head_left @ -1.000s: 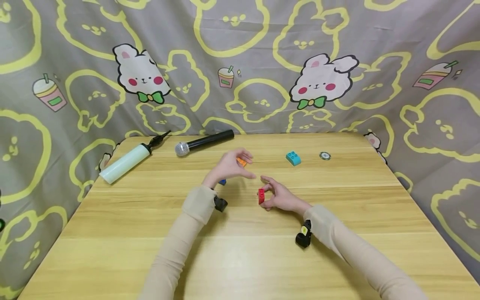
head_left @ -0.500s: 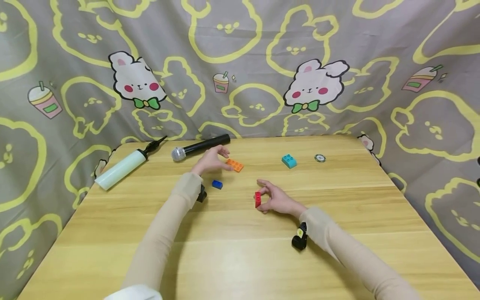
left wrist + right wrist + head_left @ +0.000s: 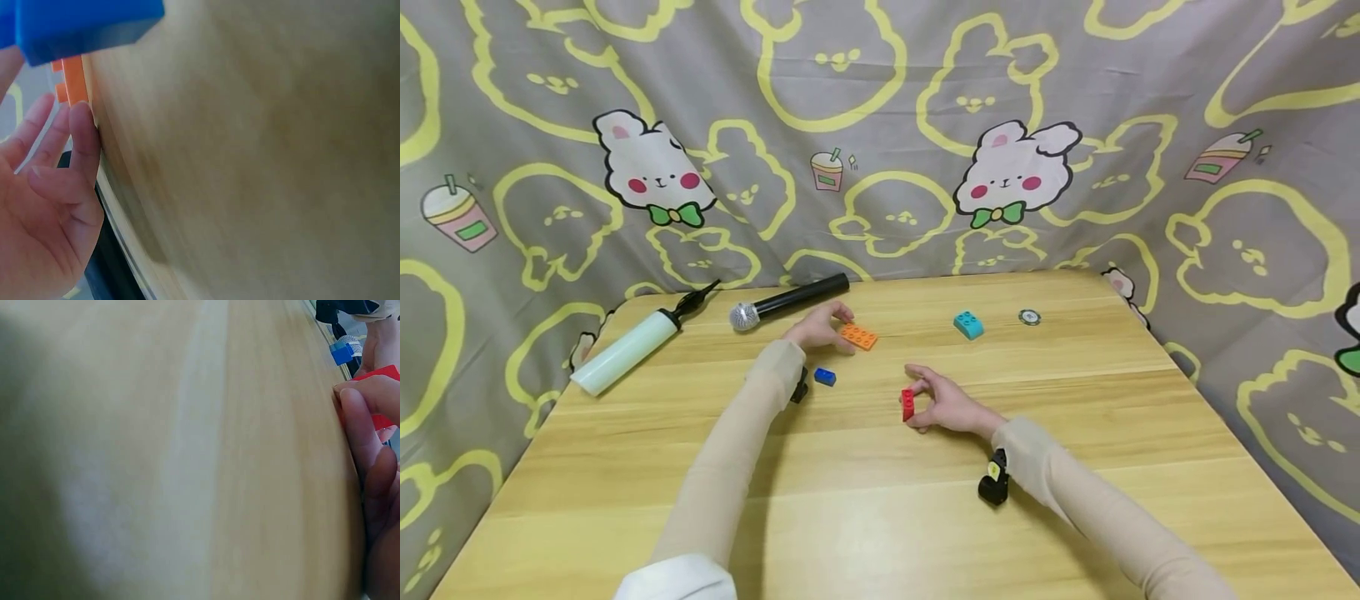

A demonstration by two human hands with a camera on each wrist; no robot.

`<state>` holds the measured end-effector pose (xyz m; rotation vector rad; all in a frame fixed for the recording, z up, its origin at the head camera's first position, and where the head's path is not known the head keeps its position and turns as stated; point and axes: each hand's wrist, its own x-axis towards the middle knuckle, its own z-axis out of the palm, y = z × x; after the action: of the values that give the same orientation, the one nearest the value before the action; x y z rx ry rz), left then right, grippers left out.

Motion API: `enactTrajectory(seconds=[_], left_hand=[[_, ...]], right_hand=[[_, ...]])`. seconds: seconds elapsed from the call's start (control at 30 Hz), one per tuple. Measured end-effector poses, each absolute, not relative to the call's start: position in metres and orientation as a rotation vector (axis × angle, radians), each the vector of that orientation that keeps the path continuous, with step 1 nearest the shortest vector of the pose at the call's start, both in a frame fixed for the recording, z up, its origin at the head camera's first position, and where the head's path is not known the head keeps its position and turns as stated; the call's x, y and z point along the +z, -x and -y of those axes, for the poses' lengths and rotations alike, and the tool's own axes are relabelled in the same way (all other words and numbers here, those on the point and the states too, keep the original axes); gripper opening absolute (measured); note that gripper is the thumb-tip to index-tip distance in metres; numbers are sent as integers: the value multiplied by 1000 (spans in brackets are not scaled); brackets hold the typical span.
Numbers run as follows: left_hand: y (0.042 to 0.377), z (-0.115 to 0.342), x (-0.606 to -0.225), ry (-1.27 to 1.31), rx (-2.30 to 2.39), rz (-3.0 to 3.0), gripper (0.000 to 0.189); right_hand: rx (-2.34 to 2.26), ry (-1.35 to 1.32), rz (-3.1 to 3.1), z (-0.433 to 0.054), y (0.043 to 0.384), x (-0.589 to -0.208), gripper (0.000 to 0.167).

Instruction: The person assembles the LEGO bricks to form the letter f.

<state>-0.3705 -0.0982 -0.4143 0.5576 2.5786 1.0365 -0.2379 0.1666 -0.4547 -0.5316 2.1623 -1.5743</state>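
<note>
My right hand (image 3: 951, 406) pinches a small red toy brick (image 3: 908, 405) between thumb and fingers over the middle of the table. At its far left, my left hand (image 3: 820, 327) is spread at the left end of a flat orange studded brick (image 3: 861, 337), the thumb along the near side. In the left wrist view the fingertips meet or nearly meet the orange brick (image 3: 75, 81); a firm grip does not show. A small blue brick (image 3: 825, 377) lies nearer me, beside the left wrist. The right wrist view shows the red brick (image 3: 386, 374) partly covered by fingers.
A turquoise brick (image 3: 968, 325) and a round chip (image 3: 1030, 317) lie at the back right. A black microphone (image 3: 790, 302) and a pale hand pump (image 3: 632, 350) lie at the back left. Patterned cloth (image 3: 895, 125) hangs behind the wooden table (image 3: 865, 517).
My left hand has drawn back leftward from over the orange brick to its left end, uncovering the blue brick. My right hand keeps the red brick in about the same place.
</note>
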Motion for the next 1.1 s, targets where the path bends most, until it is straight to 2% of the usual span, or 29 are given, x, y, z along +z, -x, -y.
enactTrajectory(seconds=[0.23,0.57,0.8,1.1], left_hand=[[369,103,-418,-607,1066,-2580,54],[363,105,-420,-502,1089,-2615,50],[356,103,-404,-431,1027,-2814,48],[315,79,-371,-617,1064,-2859,38]], right_hand=[[-1551,515,-2167,-164,235,-454,91],[-1537,518,-2165,-160,236,-457,91],[-1530,523,-2185,-162,238,-456,92],[-1526,497,-2195,-164,239,-456,92]])
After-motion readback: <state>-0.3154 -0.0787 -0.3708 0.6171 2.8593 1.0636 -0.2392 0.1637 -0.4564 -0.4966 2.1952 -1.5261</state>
